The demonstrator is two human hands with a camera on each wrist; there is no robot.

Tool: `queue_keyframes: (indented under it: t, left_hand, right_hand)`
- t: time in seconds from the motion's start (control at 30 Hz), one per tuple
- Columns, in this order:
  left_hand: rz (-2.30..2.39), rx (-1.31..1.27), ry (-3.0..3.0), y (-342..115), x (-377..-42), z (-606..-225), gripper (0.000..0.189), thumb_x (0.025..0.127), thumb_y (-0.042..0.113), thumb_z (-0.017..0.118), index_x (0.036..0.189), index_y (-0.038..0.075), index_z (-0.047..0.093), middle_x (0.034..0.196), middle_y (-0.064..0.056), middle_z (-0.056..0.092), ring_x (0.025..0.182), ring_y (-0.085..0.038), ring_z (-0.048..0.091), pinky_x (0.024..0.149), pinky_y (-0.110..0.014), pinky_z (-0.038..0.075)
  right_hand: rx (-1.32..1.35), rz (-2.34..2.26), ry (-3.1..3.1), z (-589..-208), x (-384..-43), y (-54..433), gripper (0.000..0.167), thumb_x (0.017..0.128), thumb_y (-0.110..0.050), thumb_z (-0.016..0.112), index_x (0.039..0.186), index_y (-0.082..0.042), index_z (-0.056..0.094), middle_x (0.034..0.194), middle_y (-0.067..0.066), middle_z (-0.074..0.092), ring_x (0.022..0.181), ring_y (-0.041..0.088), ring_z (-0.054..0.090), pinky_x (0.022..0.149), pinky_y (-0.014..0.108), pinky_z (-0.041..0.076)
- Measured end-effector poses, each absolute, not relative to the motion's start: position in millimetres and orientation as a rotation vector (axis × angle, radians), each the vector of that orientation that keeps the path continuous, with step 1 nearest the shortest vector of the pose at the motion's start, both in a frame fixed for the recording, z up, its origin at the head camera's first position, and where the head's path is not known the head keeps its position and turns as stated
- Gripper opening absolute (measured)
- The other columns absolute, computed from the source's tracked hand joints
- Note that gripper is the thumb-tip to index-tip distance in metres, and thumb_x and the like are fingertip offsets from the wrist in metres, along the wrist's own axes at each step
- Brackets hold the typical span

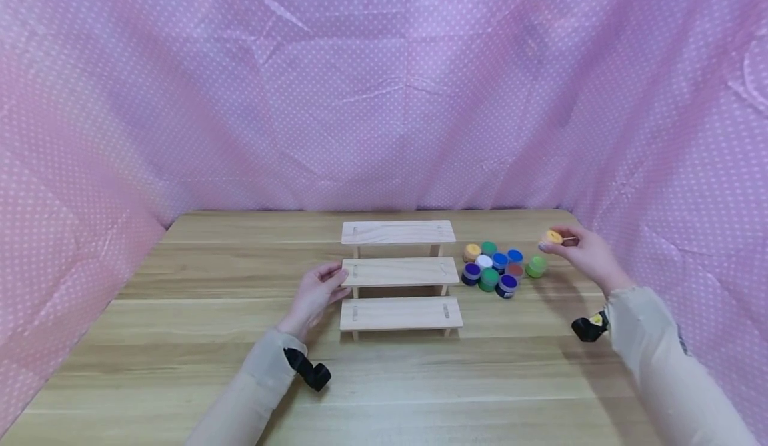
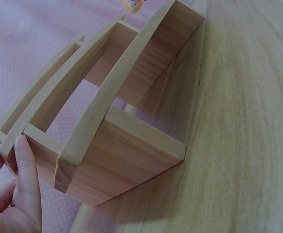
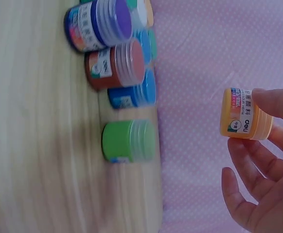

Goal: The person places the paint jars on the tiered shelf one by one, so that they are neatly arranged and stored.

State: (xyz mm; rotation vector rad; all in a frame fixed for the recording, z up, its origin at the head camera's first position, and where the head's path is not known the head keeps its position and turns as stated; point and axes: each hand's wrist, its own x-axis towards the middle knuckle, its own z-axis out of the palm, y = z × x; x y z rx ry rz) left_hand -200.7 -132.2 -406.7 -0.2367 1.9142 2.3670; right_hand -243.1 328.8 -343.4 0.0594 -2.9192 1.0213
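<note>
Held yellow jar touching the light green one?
Apart: right wrist view shows pink cloth between yellow jar and light green jar.

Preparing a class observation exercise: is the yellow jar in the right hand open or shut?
Shut: in the right wrist view, the yellow jar has its ridged lid on.

Soft shadows, dimmer wrist views

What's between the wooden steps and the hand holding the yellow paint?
In the head view, a bunch of paint jars stands between the wooden steps and the right hand, the light green jar nearest that hand.
</note>
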Motion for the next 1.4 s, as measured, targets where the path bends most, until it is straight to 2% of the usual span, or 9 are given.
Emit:
queue_keyframes:
  t: [0.07,0.2,0.33,0.43,0.6,0.67,0.93,1.4]
  left_hand:
    - [2.365,-0.234,1.917,-132.5,-201.0,-406.5,0.04,0.094,-0.004,0.051,0.13,-0.017,0.04,0.091,0.0,0.057,0.073,-0.005,0.06,0.07,-0.018,0.056]
    - [2.356,-0.245,1.923,-132.9,-201.8,-405.8,0.039,0.094,-0.004,0.051,0.13,-0.017,0.04,0.09,0.001,0.057,0.072,-0.004,0.06,0.07,-0.017,0.056]
    - [2.356,-0.242,1.927,-132.8,-202.5,-405.8,0.038,0.094,-0.003,0.051,0.129,-0.017,0.041,0.089,0.001,0.057,0.071,-0.004,0.06,0.069,-0.017,0.056]
    - [2.353,-0.232,1.93,-132.8,-202.6,-406.0,0.038,0.094,-0.003,0.051,0.128,-0.017,0.041,0.089,0.001,0.057,0.071,-0.004,0.06,0.069,-0.017,0.056]
    - [2.347,-0.227,1.937,-133.2,-201.6,-406.0,0.038,0.094,-0.003,0.051,0.129,-0.017,0.042,0.09,0.0,0.057,0.071,-0.004,0.06,0.07,-0.017,0.056]
    - [2.345,-0.227,1.943,-133.6,-201.2,-406.3,0.039,0.094,-0.002,0.051,0.129,-0.017,0.042,0.093,-0.001,0.057,0.073,-0.004,0.06,0.07,-0.017,0.056]
    - [2.347,-0.212,1.952,-133.7,-199.1,-405.9,0.041,0.094,-0.002,0.053,0.131,-0.016,0.041,0.1,-0.006,0.055,0.079,-0.005,0.058,0.072,-0.018,0.056]
    - [2.355,-0.185,1.941,-133.3,-200.0,-407.8,0.038,0.095,-0.002,0.051,0.129,-0.017,0.042,0.093,0.0,0.056,0.076,-0.004,0.058,0.071,-0.016,0.055]
  right_hand:
    - [0.065,1.036,-2.917,-341.6,-244.2,324.0,0.069,0.088,-0.046,0.062,0.134,0.003,0.045,0.12,0.024,0.056,0.105,0.031,0.055,0.08,0.031,0.047]
    - [0.087,1.072,-2.923,-335.7,-245.6,312.8,0.073,0.088,-0.049,0.062,0.136,0.003,0.044,0.124,0.024,0.053,0.111,0.037,0.052,0.087,0.043,0.049]
    - [0.119,1.108,-2.934,-328.9,-246.0,301.4,0.075,0.087,-0.05,0.062,0.137,0.002,0.042,0.127,0.024,0.051,0.115,0.039,0.05,0.094,0.052,0.045]
    - [0.158,1.089,-2.916,-326.0,-246.2,293.1,0.071,0.086,-0.049,0.064,0.135,0.001,0.046,0.124,0.022,0.055,0.113,0.037,0.052,0.092,0.048,0.047]
    - [0.241,1.098,-2.875,-323.5,-246.6,277.2,0.064,0.087,-0.041,0.066,0.131,0.002,0.049,0.118,0.022,0.058,0.107,0.034,0.056,0.085,0.031,0.05]
    - [0.261,1.124,-2.875,-321.7,-246.1,270.1,0.062,0.088,-0.038,0.067,0.131,0.002,0.048,0.118,0.022,0.058,0.107,0.033,0.056,0.085,0.029,0.049]
    - [0.361,1.194,-2.847,-313.6,-243.7,239.1,0.056,0.088,-0.033,0.067,0.131,-0.001,0.05,0.118,0.019,0.058,0.108,0.033,0.056,0.091,0.042,0.05]
    - [0.44,1.407,-2.803,-310.4,-246.1,184.6,0.055,0.083,-0.031,0.073,0.129,-0.007,0.053,0.121,0.012,0.059,0.11,0.03,0.055,0.093,0.042,0.049]
